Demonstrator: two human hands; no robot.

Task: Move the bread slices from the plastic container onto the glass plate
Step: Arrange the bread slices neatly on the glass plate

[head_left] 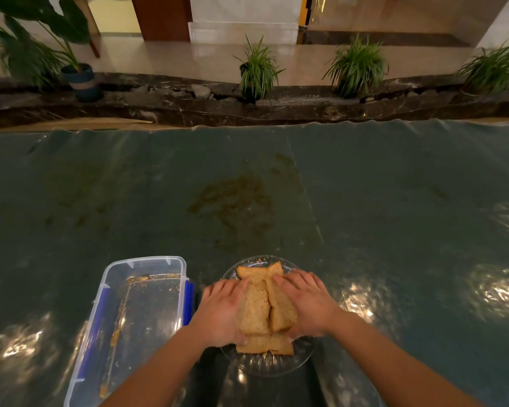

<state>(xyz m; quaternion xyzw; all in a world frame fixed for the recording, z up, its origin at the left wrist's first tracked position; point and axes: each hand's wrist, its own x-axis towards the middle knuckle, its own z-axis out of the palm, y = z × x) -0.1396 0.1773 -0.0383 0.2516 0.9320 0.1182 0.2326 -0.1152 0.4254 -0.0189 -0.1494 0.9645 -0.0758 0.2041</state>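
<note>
Several brown bread slices (262, 309) are piled on the glass plate (276, 367) near the table's front edge. My left hand (221, 312) presses against the pile's left side and my right hand (307, 304) against its right side, so both hands clasp the slices between them. To the left of the plate stands the clear plastic container (135, 318) with blue clips; only crumbs show inside it.
A dark green cover (394, 215) under clear plastic sheeting spans the table, with a brownish stain (232, 204) beyond the plate. Past the far edge runs a dark stone ledge with potted plants (257, 71).
</note>
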